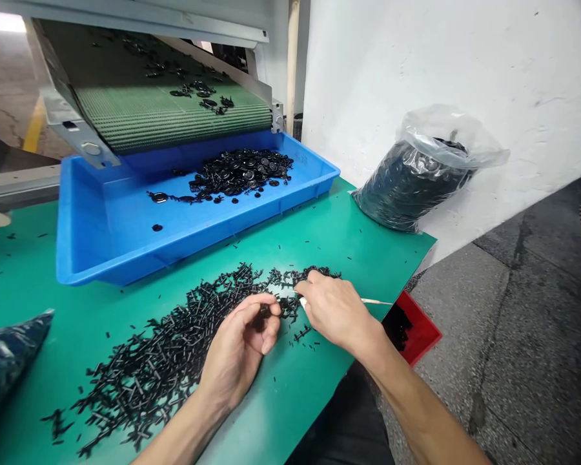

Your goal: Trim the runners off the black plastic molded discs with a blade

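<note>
My left hand [244,342] is palm up with curled fingers and thumb closed on small black plastic parts [264,311], mostly hidden by the fingers. Close on its right, my right hand [334,310] is closed around a thin pale tool [377,301]. The tool's narrow end sticks out behind the hand, and something white shows by the thumb. What kind of tool it is cannot be made out. Beneath and left of my hands spreads a heap of black branched plastic pieces [174,349]. A smaller cluster of black parts [319,271] lies just beyond my right hand.
A blue tray [198,239] holds black round parts [244,171] below a green conveyor belt [174,119] carrying more. A filled clear bag [411,181] leans on the white wall. Another bag [10,355] lies left. A red bin [423,329] sits beyond the green table's [290,413] right edge.
</note>
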Motion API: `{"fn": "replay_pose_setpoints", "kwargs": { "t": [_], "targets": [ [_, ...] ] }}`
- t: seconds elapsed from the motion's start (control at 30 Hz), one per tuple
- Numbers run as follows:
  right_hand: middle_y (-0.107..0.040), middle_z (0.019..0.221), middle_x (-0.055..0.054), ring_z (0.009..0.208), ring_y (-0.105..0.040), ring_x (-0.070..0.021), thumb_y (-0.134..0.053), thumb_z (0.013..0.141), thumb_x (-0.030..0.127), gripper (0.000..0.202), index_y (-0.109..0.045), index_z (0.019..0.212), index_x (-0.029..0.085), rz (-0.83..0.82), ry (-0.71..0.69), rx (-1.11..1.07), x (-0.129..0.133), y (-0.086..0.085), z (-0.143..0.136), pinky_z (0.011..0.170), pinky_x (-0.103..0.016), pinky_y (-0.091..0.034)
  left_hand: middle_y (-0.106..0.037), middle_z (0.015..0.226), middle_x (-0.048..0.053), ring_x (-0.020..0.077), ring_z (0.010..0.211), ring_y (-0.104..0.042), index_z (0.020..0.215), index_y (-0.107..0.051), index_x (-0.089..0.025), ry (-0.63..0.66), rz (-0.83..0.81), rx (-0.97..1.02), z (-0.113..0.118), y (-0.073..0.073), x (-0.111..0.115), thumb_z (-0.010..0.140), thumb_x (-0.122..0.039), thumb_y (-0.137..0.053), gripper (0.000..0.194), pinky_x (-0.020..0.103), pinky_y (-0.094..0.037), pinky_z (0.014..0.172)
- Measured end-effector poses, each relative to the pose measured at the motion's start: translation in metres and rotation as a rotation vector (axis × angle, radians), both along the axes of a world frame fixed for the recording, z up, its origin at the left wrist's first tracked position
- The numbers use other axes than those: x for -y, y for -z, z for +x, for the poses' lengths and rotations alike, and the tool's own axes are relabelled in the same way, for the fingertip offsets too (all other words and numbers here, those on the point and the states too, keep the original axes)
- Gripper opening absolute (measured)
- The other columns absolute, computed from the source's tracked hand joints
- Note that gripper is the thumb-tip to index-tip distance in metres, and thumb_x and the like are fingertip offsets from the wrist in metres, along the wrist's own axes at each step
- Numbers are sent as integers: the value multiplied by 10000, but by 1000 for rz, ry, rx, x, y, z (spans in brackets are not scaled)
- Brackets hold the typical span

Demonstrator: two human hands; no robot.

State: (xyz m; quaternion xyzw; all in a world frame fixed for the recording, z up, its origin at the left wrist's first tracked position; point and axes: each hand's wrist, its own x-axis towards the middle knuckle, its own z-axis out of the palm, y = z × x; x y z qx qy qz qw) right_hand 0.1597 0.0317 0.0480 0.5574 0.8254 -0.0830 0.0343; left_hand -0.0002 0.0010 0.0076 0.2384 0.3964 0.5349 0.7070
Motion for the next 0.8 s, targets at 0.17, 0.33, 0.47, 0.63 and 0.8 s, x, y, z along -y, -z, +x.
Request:
{"fn": "replay_pose_setpoints", "kwargs": {
  "t": [0.17, 0.33, 0.47, 0.63, 0.8],
  "targets": [
    [-638, 909, -44, 752, -613, -180, -479, 890, 106, 172, -627, 924, 187, 15, 62, -70, 0, 5, 5, 548, -284, -297, -609, 770, 14, 70, 520, -482, 755, -633, -156, 16, 0, 10, 1, 0, 3, 873, -328, -645, 209, 158, -387, 431],
    [-624, 916, -21, 768, -574, -154, -464, 892, 102, 169, -606, 885, 195, 29, 124, -306, 4, 15, 14, 617, -280, -319, -619, 754, 2, 61, 509, -456, 819, -640, -174, 54, -21, -46, 4, 1, 5, 856, -337, -686, 174, 150, -351, 429],
    [-610, 917, 5, 791, -558, -126, -474, 874, 86, 162, -585, 885, 202, 17, 158, -570, 10, 19, 20, 695, -254, -364, -619, 721, 3, 52, 507, -428, 937, -677, -159, 147, 0, -158, 6, 6, 7, 855, -352, -691, 210, 156, -326, 468],
    [-614, 912, 12, 825, -564, -124, -494, 832, 70, 163, -583, 864, 203, 20, 179, -740, 20, 19, 17, 721, -244, -387, -611, 722, -5, 65, 512, -398, 968, -667, -174, 121, 41, -288, 6, 11, 8, 849, -393, -690, 250, 189, -292, 491],
    [-614, 876, 13, 784, -557, -122, -494, 834, 85, 151, -581, 847, 208, 19, 220, -867, 35, 16, 7, 702, -233, -412, -607, 676, 0, 90, 537, -435, 1055, -673, -165, 180, 64, -250, 7, 12, 12, 822, -377, -723, 319, 209, -311, 513]
  ]
}}
